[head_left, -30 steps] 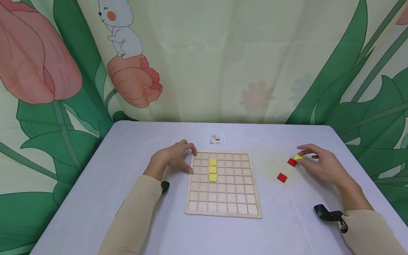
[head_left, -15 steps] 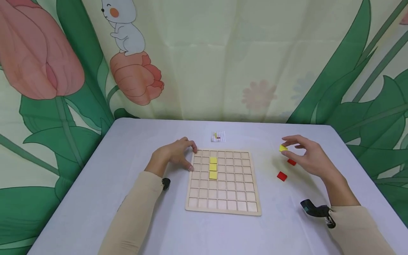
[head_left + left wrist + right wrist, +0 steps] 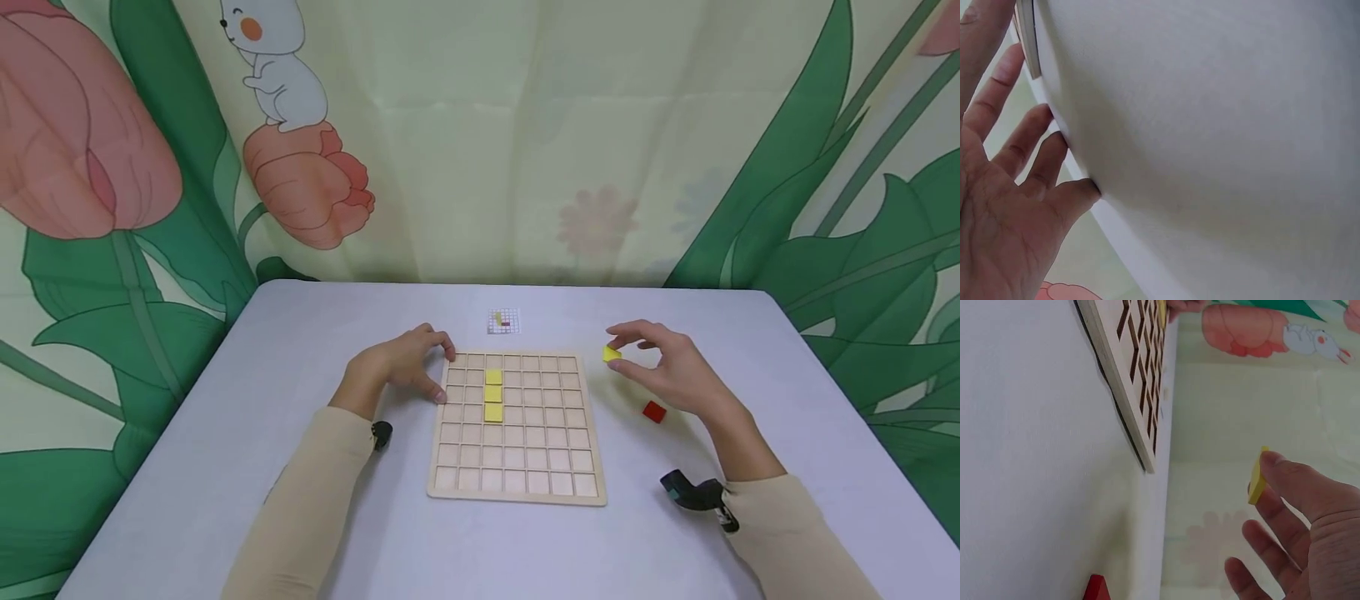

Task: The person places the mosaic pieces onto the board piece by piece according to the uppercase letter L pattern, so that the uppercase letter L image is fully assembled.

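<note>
The right hand (image 3: 675, 367) pinches a yellow tile (image 3: 612, 354) between thumb and finger, raised just right of the wooden grid board (image 3: 517, 501). In the right wrist view the same yellow tile (image 3: 1258, 477) is held edge-on by the right hand (image 3: 1310, 531). Three yellow tiles (image 3: 492, 394) form a column in the board's upper left part. The left hand (image 3: 397, 364) rests at the board's upper left edge, its thumb and a fingertip touching the frame. The left wrist view shows that hand (image 3: 1016, 206) with fingers spread beside the board's corner (image 3: 1030, 56).
A red tile (image 3: 654, 412) lies on the white table (image 3: 360, 542) below the right hand. Behind the board lies a small printed grid card (image 3: 503, 322). A patterned curtain (image 3: 450, 167) hangs beyond the table's far edge.
The right hand has lifted the yellow tile and carried it left toward the board. One red tile seen earlier is now out of sight behind that hand. The left hand stays at the board.
</note>
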Available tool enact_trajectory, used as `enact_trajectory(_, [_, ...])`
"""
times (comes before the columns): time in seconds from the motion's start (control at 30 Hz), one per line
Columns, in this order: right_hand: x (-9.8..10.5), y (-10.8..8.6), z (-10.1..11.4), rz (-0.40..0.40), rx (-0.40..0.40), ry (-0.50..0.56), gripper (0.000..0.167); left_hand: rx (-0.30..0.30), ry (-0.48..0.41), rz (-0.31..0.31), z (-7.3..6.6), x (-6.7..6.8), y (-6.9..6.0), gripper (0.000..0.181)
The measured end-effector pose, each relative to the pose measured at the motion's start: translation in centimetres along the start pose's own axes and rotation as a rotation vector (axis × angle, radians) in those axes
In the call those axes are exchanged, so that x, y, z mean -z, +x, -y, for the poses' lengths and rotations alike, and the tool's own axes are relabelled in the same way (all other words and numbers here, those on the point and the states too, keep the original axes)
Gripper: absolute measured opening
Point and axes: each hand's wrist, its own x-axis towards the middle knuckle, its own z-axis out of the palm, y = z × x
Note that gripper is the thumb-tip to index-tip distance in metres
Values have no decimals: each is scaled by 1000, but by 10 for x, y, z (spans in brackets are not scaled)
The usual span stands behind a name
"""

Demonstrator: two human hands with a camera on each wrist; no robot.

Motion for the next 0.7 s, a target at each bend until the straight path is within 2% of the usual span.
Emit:
enact_trajectory(0.1, [-6,2,4,1,20,36,42,2,0,2,-1,1,1,64])
enact_trajectory(0.3, [-28,11,15,49,71,107,40,20,1,10,3,1,-5,64])
enact_trajectory(0.43, [-39,17,24,82,80,140,41,5,0,1,5,-1,-7,64])
enact_trajectory(0.7, [-55,26,40,158,88,157,43,-1,-3,1,1,-1,-1,63])
